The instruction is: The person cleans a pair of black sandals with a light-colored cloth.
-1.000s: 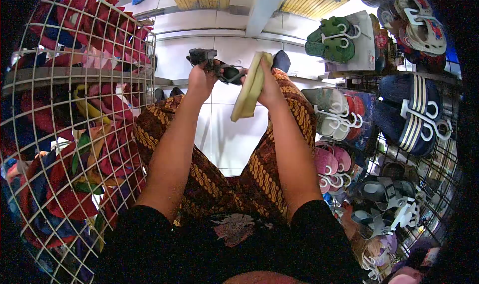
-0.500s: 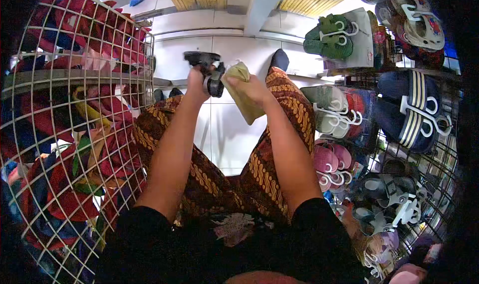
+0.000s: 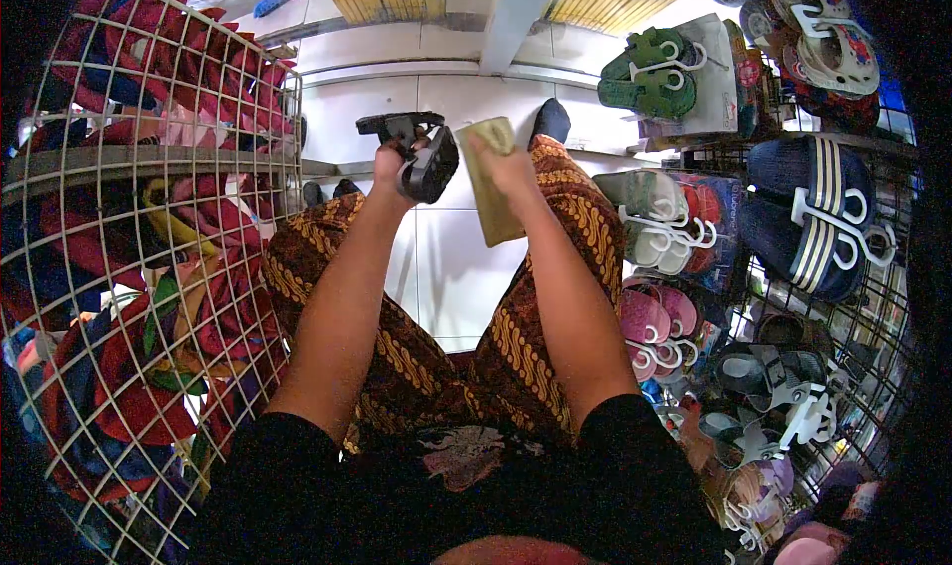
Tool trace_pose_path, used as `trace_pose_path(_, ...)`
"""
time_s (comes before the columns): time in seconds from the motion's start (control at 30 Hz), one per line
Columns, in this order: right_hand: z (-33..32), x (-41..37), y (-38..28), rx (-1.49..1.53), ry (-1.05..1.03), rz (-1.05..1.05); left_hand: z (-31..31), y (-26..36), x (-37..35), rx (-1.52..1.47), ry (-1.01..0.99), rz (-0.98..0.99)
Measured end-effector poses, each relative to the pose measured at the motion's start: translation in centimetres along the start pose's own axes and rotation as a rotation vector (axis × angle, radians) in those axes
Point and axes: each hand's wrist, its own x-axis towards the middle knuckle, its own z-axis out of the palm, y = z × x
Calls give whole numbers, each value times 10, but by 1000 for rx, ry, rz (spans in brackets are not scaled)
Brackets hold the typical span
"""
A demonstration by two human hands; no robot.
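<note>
The left hand (image 3: 390, 164) is clenched on a black sandal (image 3: 430, 166), fingers wrapped around its strap end, and holds it raised in front of the body above the knees, well clear of the white tiled floor (image 3: 446, 272). The right hand (image 3: 512, 168) grasps a folded yellowish cloth (image 3: 493, 213), pinched at its upper end with the rest hanging down; the cloth sits just beside the sandal, and actual contact cannot be confirmed from this view. The work in hand appears to be wiping the sandal. For a good result, hold the sandal rigid with the left hand and turn it so the face to be wiped meets the cloth squarely. Gather the hanging cloth into the palm so a firm pad, not a loose flap, does the rubbing. Work along the sole and under the straps. Keep both elbows in: a wire basket (image 3: 149, 267) of red fabric goods stands close on the left and hung sandals (image 3: 823, 228) crowd the right.
</note>
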Motion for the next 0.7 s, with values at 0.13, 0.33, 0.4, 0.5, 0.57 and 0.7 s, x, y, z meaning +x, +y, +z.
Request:
trace_pose_path(0.13, -3, -1, 0, 183, -98, -60, 13, 3, -12, 74, -6, 5)
trace_pose_path(0.33, -13, -25, -30, 110, 101, 102, 11, 2, -10, 90, -7, 93)
trace_pose_path(0.4, -1, 11, 8, 146, -134, 5, 11, 2, -8, 89, 106, 104)
trace_pose_path(0.5, -2, 3, 3, -52, -58, -26, 3, 2, -3, 81, 99, 73)
trace_pose_path(0.57, -6, -2, -3, 63, -177, 66, -2, 0, -2, 124, 66, 59)
trace_pose_path(0.7, -10, -24, -26, -157, -130, -16, -12, -3, 12, 142, 155, 88)
